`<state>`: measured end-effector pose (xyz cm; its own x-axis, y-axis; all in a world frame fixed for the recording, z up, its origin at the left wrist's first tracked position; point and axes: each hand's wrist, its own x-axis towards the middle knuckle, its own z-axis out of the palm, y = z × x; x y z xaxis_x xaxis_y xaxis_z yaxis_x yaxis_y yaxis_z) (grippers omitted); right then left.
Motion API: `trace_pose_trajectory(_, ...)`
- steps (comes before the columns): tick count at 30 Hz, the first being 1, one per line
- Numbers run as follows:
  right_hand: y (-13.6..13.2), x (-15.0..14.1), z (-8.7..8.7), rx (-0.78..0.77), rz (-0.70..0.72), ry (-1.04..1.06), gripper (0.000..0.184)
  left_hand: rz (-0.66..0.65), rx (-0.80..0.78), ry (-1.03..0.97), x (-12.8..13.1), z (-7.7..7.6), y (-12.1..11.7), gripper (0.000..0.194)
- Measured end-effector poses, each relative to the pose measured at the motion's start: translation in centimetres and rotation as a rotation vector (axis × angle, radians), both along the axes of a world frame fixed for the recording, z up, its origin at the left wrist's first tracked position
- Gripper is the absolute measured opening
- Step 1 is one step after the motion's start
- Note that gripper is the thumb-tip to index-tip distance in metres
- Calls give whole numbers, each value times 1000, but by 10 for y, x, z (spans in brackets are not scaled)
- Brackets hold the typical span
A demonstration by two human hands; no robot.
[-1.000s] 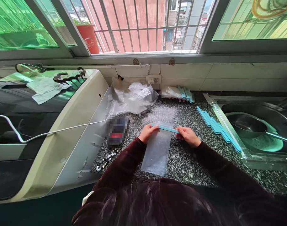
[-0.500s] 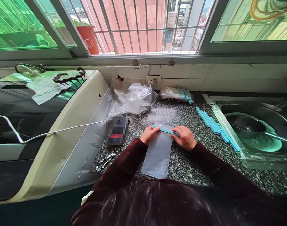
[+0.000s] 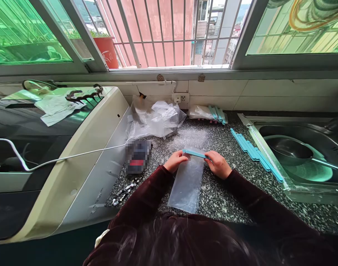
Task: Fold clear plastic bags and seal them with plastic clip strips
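Left hand (image 3: 174,162) and right hand (image 3: 219,165) have their fingers clamped on a blue strip (image 3: 195,153) lying across one clear bag (image 3: 187,184) on the surface (image 3: 221,199); loose strips (image 3: 251,149) lie unattached nearby.

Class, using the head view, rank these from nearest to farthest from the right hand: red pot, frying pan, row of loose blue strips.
From the right hand:
1. Row of loose blue strips, just right.
2. Frying pan, in the sink.
3. Red pot, beyond the window, left.
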<state>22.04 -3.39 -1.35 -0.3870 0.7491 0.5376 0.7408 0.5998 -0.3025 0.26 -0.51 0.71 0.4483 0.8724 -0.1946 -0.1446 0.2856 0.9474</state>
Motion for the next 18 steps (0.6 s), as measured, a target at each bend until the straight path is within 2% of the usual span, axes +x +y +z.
trace_pose_trajectory(13,-3,-2,-4,4,-16,-64,17,46,-20,24,-1,2,2,14)
trace_pose_trajectory(18,-5,-4,-6,-68,-42,-120,20,80,-48,-31,1,-2,3,24)
